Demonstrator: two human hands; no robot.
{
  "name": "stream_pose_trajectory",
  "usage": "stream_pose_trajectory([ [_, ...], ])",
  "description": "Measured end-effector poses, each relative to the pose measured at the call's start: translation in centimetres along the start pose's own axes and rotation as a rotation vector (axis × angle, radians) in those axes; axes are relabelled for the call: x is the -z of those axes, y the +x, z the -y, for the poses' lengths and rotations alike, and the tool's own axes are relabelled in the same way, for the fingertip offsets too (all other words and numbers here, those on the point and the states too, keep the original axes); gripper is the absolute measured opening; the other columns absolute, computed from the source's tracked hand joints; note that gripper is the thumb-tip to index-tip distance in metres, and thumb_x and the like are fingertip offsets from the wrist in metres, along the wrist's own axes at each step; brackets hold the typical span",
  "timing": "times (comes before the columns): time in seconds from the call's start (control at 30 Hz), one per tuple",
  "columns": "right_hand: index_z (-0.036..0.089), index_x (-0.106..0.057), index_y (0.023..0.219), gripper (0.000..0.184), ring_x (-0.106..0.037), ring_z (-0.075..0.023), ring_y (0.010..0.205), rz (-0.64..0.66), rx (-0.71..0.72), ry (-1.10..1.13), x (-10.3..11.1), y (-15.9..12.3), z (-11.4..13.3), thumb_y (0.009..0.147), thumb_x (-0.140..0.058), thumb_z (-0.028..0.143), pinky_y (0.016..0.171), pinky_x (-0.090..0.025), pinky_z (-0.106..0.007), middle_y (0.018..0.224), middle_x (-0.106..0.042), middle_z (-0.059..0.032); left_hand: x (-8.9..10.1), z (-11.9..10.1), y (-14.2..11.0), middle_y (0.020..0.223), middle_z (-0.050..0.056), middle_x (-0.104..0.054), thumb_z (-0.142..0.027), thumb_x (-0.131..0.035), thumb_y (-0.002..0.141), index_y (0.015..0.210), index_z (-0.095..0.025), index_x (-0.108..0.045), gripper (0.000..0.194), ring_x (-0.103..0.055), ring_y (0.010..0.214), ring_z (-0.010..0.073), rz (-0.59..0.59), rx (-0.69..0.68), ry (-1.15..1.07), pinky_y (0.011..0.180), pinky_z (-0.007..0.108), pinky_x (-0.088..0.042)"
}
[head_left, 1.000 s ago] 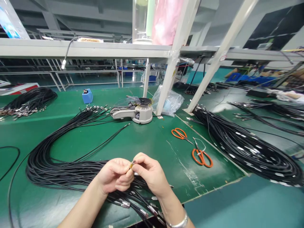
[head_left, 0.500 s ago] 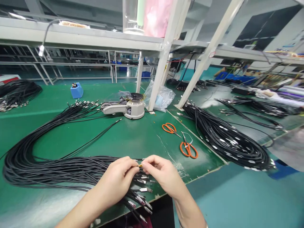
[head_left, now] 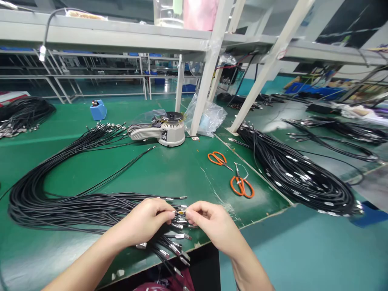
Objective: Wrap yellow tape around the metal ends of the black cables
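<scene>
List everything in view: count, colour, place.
Yellow piece: 1, yellow, front centre
Front cables: many, black, front left
Rear cables: many, black, rear left
Right cables: many, black, right
Scissors: 2, orange-handled, right of centre
Machine: 1, grey and black, rear centre
Block: 1, blue, left of machine
Bag: 1, clear, right of machine
Tabletop: count unclear, green, beneath
Shelving: count unclear, white, overhead
Jug: 1, clear, on shelving
Pink item: 1, pink, beside jug
Gooseneck: 1, grey, shelving's left
Left hand: 1, bare, at yellow piece's left end
Right hand: 1, bare, at its right end
</scene>
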State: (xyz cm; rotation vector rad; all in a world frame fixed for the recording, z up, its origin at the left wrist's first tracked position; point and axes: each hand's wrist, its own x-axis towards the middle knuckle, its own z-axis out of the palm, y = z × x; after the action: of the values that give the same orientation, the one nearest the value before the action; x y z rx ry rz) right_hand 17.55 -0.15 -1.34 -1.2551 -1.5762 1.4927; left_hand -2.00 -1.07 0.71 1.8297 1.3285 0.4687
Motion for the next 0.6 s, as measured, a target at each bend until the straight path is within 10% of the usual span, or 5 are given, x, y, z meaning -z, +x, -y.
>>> stream_pose_trajectory([
  [0.6,0.017,-0.063,0.066,0.022,-0.054,-0.0152,0.062,-0.182,0.073,0.007,-1.3,-0.6,-0.4,0.079,-0.06,0.034,0.059,-0.044,-0.025,0.063,-0.06,0.0,-0.2,-0.6,1.2,0.061,-0.001,-0.062,-0.031,-0.048,0.08,0.061,-0.015,-0.065,0.03,-0.053,0.06,0.0124,0.062,0.1,-0.18,0.062,0.022,-0.038],
])
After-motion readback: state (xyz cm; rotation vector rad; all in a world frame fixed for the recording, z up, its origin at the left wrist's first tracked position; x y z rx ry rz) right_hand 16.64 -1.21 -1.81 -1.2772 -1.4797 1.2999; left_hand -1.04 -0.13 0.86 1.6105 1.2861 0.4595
